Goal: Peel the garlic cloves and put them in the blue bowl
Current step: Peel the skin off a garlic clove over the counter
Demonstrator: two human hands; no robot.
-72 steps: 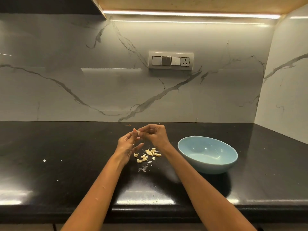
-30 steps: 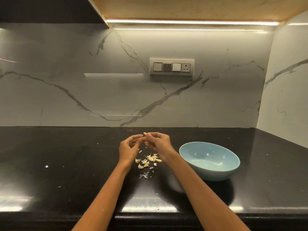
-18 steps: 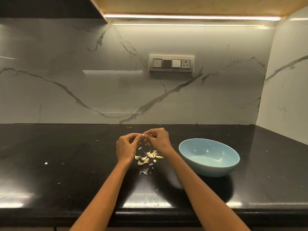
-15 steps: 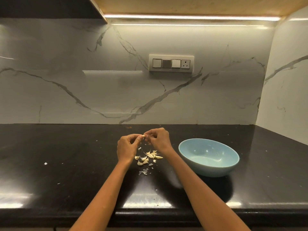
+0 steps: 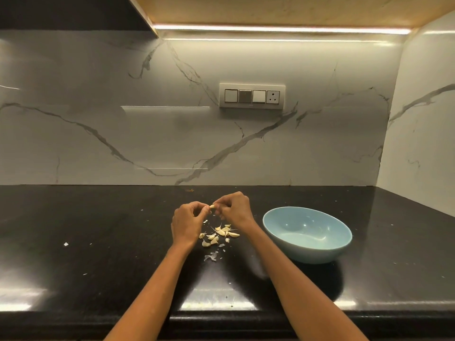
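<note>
The garlic clove (image 5: 212, 206) sits pinched between both sets of fingertips, held above the countertop (image 5: 98, 230) over the loose pile of cloves (image 5: 220, 234). Compared with a moment ago, the hands have barely shifted and the clove remains between them, so peeling seems to be still under way. The right hand (image 5: 234, 209) pinches it from the right, the left hand (image 5: 188, 223) from the left. The blue bowl (image 5: 342, 244) looks empty, well right.
</note>
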